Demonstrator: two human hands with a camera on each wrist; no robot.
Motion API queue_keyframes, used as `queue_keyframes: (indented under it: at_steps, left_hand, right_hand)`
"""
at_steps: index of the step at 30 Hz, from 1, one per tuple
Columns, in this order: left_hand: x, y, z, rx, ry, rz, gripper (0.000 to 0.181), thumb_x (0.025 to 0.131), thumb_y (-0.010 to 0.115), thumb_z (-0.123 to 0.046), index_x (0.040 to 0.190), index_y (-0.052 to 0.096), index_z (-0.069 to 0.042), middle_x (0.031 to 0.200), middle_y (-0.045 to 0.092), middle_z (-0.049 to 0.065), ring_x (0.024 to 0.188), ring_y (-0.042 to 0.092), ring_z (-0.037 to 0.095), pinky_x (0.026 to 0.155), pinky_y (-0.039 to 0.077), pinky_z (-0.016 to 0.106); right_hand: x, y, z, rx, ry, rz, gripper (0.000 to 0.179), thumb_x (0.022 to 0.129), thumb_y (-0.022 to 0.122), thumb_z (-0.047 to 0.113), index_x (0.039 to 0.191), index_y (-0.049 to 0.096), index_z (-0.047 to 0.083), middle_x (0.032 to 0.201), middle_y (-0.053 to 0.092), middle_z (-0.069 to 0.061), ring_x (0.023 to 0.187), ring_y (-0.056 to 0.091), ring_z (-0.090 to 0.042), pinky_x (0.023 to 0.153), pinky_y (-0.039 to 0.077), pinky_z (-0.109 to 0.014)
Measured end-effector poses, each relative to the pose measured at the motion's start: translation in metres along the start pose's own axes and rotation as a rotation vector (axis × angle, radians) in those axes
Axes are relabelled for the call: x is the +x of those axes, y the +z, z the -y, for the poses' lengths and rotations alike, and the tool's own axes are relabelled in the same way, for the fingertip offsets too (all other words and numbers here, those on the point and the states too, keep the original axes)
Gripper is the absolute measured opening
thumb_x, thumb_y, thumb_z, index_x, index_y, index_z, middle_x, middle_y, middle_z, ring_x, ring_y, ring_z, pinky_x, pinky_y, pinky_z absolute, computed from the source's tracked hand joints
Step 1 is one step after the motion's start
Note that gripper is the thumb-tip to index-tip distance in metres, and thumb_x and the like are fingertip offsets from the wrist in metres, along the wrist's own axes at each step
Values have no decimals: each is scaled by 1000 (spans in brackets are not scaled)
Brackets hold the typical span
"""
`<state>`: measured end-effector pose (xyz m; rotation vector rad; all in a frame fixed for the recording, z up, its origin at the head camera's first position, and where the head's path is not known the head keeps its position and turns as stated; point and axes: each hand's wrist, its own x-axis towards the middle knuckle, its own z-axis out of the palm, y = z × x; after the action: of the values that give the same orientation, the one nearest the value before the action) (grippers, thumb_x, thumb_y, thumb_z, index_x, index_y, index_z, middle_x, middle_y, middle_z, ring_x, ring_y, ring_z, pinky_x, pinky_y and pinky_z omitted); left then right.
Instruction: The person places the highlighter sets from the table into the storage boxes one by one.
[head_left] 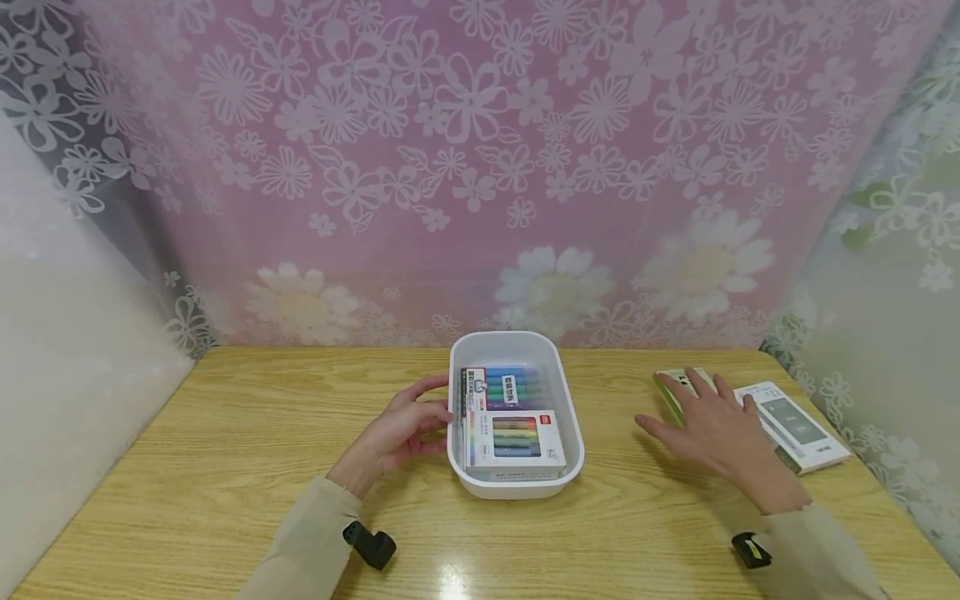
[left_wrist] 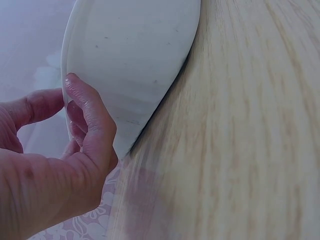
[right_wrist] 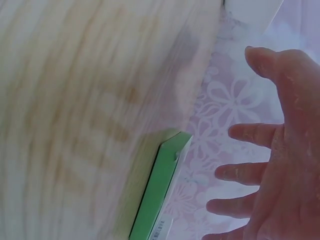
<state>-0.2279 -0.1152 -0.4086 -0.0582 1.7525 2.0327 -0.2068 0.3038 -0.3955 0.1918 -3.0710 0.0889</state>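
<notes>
Yellowish wood-grain table (head_left: 300,417), pink floral backdrop (head_left: 450,217). White rounded plastic basket (head_left: 517,490) mid-table holds white windowed box (head_left: 517,439), coloured-pen pack (head_left: 502,390); our left hand (head_left: 401,429) pinches basket rim. Our right hand (head_left: 712,429), fingers spread, above green-edged box (right_wrist: 160,185).

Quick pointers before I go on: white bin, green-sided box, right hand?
White bin (head_left: 517,490): head view, on its near rim.
Green-sided box (right_wrist: 157,187): right wrist view, on its green side.
Right hand (head_left: 716,429): head view, on the back of the hand.
</notes>
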Motion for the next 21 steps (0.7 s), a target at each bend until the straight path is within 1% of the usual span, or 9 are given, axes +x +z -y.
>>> queue_keyframes:
  at_steps: [5, 9, 13, 15, 21]
  left_hand:
    - [-1, 0, 0, 0, 1, 2, 64, 93, 59, -4, 153, 38, -12, 129, 67, 15, 88, 65, 13, 68, 57, 27]
    - [0, 1, 0, -1, 0, -6, 64, 93, 59, -4, 152, 39, -13, 130, 66, 16, 88, 65, 13, 68, 58, 28]
    - [0, 1, 1, -4, -1, -7, 63, 93, 60, -5, 152, 39, -13, 132, 65, 17, 88, 66, 14, 68, 58, 28]
    - [1, 1, 1, -6, -2, -8, 63, 92, 60, -4, 152, 39, -13, 132, 66, 17, 88, 66, 14, 68, 58, 28]
    - [1, 0, 1, -17, -3, -10, 64, 92, 60, -4, 152, 39, -13, 128, 67, 14, 88, 66, 14, 67, 57, 28]
  right_hand:
    - [1, 3, -8, -4, 27, 40, 95, 92, 42, 80, 154, 44, 7, 155, 36, -36, 137, 29, -67, 93, 25, -90]
    - [0, 4, -15, 9, 53, 76, 99, 92, 42, 80, 149, 47, -1, 155, 31, -40, 138, 22, -70, 93, 18, -93]
    - [0, 6, -21, 7, 67, 101, 100, 93, 42, 79, 147, 49, -4, 155, 28, -42, 138, 18, -71, 93, 14, -94]
    - [0, 8, -22, 5, 58, 98, 98, 93, 42, 79, 146, 51, -3, 155, 29, -41, 139, 17, -71, 93, 14, -94]
    - [-2, 12, -21, -8, -10, 60, 90, 94, 47, 74, 145, 54, 0, 156, 29, -41, 139, 19, -72, 97, 20, -91]
